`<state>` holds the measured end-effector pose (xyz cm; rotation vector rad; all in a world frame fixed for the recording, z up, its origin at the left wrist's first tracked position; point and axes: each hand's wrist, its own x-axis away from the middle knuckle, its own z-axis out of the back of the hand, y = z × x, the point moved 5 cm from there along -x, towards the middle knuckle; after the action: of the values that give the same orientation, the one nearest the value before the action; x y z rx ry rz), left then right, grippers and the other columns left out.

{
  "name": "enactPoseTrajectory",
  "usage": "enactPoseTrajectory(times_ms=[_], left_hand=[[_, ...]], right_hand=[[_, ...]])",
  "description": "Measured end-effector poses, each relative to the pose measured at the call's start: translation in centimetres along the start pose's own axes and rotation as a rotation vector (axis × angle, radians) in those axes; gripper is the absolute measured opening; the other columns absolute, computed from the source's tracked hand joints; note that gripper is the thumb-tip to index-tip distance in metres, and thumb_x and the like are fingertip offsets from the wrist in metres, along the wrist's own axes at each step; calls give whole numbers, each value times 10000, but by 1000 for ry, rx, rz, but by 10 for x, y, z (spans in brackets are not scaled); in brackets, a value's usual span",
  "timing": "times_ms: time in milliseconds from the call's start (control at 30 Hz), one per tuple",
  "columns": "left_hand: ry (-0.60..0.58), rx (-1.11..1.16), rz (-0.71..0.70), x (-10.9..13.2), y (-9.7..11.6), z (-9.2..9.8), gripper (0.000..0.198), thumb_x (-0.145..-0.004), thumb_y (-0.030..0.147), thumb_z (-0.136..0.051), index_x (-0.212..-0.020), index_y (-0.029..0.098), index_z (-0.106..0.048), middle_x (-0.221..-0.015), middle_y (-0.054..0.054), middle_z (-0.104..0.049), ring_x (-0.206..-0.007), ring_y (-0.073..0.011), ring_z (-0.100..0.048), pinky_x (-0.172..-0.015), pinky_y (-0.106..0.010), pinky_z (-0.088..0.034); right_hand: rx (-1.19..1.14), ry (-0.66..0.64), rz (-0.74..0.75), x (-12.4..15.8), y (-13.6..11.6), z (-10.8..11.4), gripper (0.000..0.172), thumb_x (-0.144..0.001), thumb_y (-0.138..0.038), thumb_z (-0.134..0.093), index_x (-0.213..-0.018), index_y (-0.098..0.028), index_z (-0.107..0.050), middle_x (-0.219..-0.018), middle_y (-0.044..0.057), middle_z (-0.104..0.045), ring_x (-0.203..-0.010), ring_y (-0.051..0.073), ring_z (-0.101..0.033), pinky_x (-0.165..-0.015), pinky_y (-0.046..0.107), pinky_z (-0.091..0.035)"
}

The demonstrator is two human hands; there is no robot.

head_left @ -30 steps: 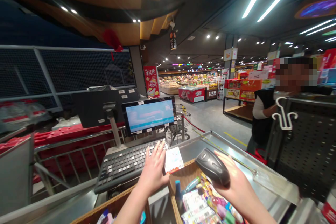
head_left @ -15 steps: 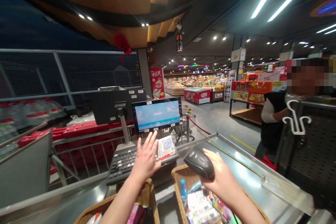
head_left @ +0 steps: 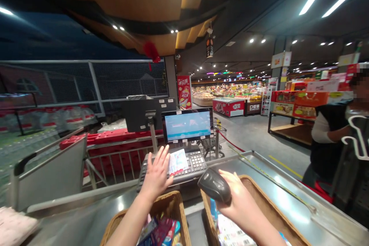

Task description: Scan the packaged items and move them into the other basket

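So, a thin white packet [head_left: 179,161] with a red edge is held flat over the keyboard [head_left: 198,161], just below the middle of the frame. It's covered along its left side by the left hand [head_left: 157,172], back of the hand up, fingers stretched nearly straight and a bit spread. Whether the packet is properly pinched or just pressed down can't be told, since the underside is hidden.

A black scanner [head_left: 213,186] is gripped in the right hand [head_left: 238,200], right of the bottom centre. The thumb side is seen on top and the fingers are mostly hidden behind the body, so they're wrapped around it, but how tightly can't be told. The scanner's head is pointed to the upper left, near the packet but apart from it.

2 brown baskets are set below the hands: colourful packs are piled in the bottom-centre basket [head_left: 185,225], partly blocked by the left forearm, and white packs plus a blue item [head_left: 213,209] are seen in the lower-right basket [head_left: 261,200]. A metal counter [head_left: 284,196] is stretched along the right of that.

A lit blue screen [head_left: 188,125] is mounted behind the keyboard, and a co-worker in a dark vest [head_left: 325,153] is partly cut off at the right edge.
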<state>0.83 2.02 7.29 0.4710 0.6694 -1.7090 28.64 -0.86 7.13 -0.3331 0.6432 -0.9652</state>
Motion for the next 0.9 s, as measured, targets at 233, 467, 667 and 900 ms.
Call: enactPoseTrajectory(times_ms=[233,467,667,900], left_hand=[[12,-18,51,24,-25,9,667,-784,401,-647,-1397,174,-514,-1600,-142,-323,-1480,-347,-283,-1226,-579,-4],[0,0,105,51,-49,23,641,-787,359,-628,-1383,155,-506,-1606,-148,-301,-1482,-319,-287,-1229,-567,-1],[-75,12,160,88,-65,22,651,-758,345,-613,-1365,139,-500,-1612,-160,-286,-1481,-337,-281,-1218,-605,-57],[-254,86,188,147,-67,7,669,-726,368,-630,-1346,144,-521,-1611,-169,-289,-1478,-359,-281,-1214,-621,-85]], right_hand=[[-34,-23,39,3,-19,-22,497,-641,-182,-583,-1122,-209,-703,-1287,125,-682,-1347,371,-501,-1191,635,-182],[-14,-23,75,8,-37,-39,515,-607,-146,-566,-1102,-194,-697,-1252,129,-696,-1306,353,-541,-1158,589,-302],[-56,-66,92,11,-57,-53,513,-608,-123,-556,-1092,-215,-699,-1186,105,-721,-1284,335,-556,-1138,541,-348],[-74,-160,49,12,-77,-74,472,-627,-147,-555,-1065,-236,-704,-1227,99,-703,-1294,355,-537,-1178,612,-218]])
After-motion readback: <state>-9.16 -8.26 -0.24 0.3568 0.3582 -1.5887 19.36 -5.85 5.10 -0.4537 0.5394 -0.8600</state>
